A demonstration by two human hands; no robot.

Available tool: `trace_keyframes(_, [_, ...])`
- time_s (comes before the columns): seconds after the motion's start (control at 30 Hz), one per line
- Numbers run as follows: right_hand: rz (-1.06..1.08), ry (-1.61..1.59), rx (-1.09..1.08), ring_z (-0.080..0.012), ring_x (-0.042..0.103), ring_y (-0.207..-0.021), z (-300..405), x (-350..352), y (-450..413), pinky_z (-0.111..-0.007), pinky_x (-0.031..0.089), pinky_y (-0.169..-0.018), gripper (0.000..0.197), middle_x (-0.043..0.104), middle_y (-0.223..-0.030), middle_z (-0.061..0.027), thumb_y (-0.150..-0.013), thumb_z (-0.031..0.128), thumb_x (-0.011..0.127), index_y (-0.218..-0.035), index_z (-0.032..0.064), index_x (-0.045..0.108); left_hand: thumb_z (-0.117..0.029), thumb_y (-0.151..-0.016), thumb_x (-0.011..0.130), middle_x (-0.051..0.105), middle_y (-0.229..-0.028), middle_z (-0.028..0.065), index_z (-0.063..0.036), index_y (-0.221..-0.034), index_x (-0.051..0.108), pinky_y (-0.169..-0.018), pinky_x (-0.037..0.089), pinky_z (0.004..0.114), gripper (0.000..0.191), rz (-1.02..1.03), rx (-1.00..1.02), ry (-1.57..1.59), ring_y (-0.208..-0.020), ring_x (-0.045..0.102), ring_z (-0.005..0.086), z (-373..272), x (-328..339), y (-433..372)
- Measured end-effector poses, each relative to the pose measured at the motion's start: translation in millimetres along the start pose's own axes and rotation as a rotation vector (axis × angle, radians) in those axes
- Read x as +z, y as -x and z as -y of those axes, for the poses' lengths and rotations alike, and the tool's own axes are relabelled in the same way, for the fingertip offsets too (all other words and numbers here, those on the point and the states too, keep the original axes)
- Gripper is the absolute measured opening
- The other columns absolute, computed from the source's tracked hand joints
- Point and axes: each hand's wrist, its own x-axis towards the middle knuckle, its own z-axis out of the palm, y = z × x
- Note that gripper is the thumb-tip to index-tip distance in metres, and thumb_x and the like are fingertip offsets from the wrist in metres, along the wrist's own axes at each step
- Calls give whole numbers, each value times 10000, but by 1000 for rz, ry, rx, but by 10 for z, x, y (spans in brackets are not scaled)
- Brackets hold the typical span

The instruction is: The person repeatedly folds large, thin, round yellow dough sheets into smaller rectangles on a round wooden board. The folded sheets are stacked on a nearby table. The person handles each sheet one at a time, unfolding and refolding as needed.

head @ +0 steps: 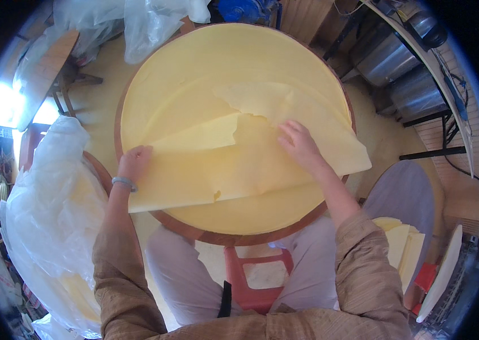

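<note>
A large, thin, soft yellow sheet [188,178] lies folded across a round stack of similar sheets [171,85]. The stack rests on a round wooden board [222,239]. Ragged tears run through the middle of the folded sheet, and a small hole shows near its front edge. My left hand [135,163], with a bangle on the wrist, grips the sheet at its left end. Beside the torn edge, right of centre, my right hand [301,144] has curled fingers closed on the sheet. The sheet's right corner overhangs the board's rim.
Clear plastic sheeting [52,204] covers a pile at the left. Folded yellow sheets [401,246] lie on a round surface [401,191] at the right. A red plastic stool [256,293] stands between my legs. Metal vessels [414,89] and a blue machine [246,10] stand farther back.
</note>
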Motion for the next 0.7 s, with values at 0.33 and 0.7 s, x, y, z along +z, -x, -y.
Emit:
trace_keyframes(0.33, [-389,471,272,-410,286,-1371,-331,-539,782,-531,207,-1134,545,363,-1456,-192,-904,349,575,-1393,140,454,-413,-869,614,656,-745,57,42,-881,692,-620,460,312,462,76,-149,140,-650,584,143,-41,-41,-433])
trace_keyframes(0.7, [-202,468,68,-411,251,-1388,-578,-239,1199,-606,163,-1121,655,299,-1501,-170,-840,402,573,-1438,192,407,-472,-831,605,645,-688,148,25,-772,678,-634,469,387,506,-215,-151,-111,-630,605,231,-175,31,-514])
